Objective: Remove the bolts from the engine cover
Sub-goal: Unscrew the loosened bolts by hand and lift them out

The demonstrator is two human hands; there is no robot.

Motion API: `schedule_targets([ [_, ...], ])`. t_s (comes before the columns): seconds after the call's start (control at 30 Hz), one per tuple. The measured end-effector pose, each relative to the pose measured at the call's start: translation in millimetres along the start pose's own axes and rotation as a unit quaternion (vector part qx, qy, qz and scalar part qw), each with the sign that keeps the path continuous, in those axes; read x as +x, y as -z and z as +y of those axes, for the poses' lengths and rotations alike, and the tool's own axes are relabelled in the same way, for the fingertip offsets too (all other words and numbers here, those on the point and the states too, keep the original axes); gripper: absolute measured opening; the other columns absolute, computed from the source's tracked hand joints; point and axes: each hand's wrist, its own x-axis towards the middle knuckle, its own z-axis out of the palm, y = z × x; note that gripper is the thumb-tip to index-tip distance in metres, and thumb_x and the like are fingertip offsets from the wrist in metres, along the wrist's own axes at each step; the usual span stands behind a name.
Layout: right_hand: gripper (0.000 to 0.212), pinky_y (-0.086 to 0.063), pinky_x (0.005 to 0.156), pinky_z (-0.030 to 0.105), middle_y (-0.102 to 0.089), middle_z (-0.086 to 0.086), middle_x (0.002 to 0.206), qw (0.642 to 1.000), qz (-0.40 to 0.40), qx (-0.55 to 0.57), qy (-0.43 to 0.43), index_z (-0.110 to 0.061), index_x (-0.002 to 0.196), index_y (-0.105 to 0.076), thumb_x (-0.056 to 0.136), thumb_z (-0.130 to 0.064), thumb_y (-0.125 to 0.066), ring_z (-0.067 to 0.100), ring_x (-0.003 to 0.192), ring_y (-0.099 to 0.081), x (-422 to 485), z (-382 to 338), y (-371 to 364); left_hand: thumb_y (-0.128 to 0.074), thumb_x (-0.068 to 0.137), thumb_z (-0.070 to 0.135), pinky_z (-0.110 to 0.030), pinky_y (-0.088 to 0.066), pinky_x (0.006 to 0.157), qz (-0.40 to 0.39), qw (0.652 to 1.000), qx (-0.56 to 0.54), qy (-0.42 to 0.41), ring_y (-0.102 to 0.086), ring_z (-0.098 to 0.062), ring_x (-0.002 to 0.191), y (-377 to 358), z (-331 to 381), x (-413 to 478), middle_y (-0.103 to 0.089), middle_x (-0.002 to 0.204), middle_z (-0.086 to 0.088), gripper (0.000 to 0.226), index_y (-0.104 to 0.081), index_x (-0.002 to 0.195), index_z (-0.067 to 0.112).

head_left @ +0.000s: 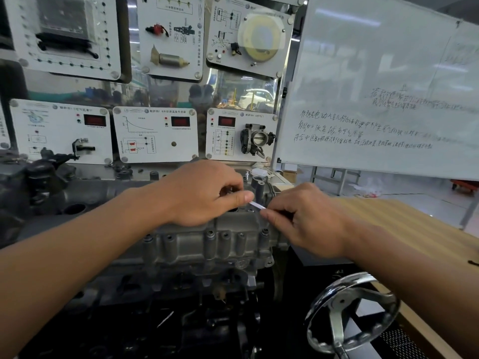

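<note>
A grey cast-metal engine cover [207, 242] sits on the engine in the middle of the view, with several bolts [264, 232] standing in bosses along its near edge. My left hand [204, 193] rests on top of the cover with its fingers curled over something hidden beneath them. My right hand [308, 218] is at the cover's right end and pinches a thin shiny metal tool [256, 204], whose tip reaches under my left thumb. What the tool's tip touches is hidden.
A chrome handwheel [352, 309] stands at the lower right beside a wooden bench top [404, 221]. Behind the engine hang white training panels [155, 136] with sensors. A whiteboard [375, 86] leans at the right. Dark engine parts [39, 182] lie to the left.
</note>
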Motion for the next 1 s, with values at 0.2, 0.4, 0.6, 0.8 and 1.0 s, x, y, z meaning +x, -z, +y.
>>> schedule_targets([
  [0.2,0.038,-0.045,0.053,0.036,-0.058,0.0,0.057,0.999,-0.032,-0.027,-0.002,-0.013,0.071,-0.065,0.1,-0.033,-0.053,0.017,0.05,-0.053,3,1,-1,-0.036,0.093,0.06,-0.025,-0.039,0.063,-0.032,0.999,-0.016,-0.009,-0.052,-0.001,0.071,-11,10,-2,-0.054,0.072,0.015,0.041,-0.062,0.081,0.031],
  [0.4,0.035,-0.045,0.054,0.036,-0.056,-0.002,0.059,0.999,-0.016,-0.012,0.025,-0.011,0.071,-0.064,0.1,-0.028,-0.055,0.017,0.051,-0.051,-2,0,-5,-0.043,0.099,0.046,-0.024,-0.038,0.059,-0.038,0.999,-0.026,-0.01,-0.052,-0.014,0.061,-11,19,-8,-0.052,0.061,0.004,0.045,-0.055,0.064,0.02],
  [0.6,0.033,-0.042,0.055,0.036,-0.056,0.003,0.06,0.998,-0.02,-0.006,0.052,-0.005,0.074,-0.066,0.1,-0.025,-0.057,0.022,0.053,-0.05,-2,2,-4,-0.048,0.101,0.039,-0.035,-0.048,0.06,-0.059,0.997,-0.009,0.039,-0.046,-0.013,0.046,-2,41,-15,-0.046,0.049,0.004,0.047,-0.051,0.059,0.019],
  [0.8,0.036,-0.046,0.059,0.038,-0.06,0.005,0.068,0.996,-0.007,0.015,0.084,-0.003,0.085,-0.071,0.099,-0.03,-0.052,0.022,0.06,-0.054,-7,5,-6,-0.054,0.099,0.03,-0.027,-0.035,0.044,-0.056,0.992,0.037,0.103,-0.038,-0.01,0.041,0,77,-15,-0.04,0.052,0.003,0.047,-0.039,0.055,0.021],
  [1.0,0.014,-0.029,0.062,0.016,-0.056,0.005,0.068,0.993,0.035,0.006,0.11,-0.01,0.085,-0.066,0.095,-0.015,-0.059,0.014,0.063,-0.045,-14,5,-13,-0.053,0.094,0.021,-0.024,-0.034,0.036,-0.11,0.976,0.01,0.187,-0.043,-0.014,0.039,-8,96,-5,-0.05,0.052,-0.002,0.036,-0.044,0.059,0.016],
])
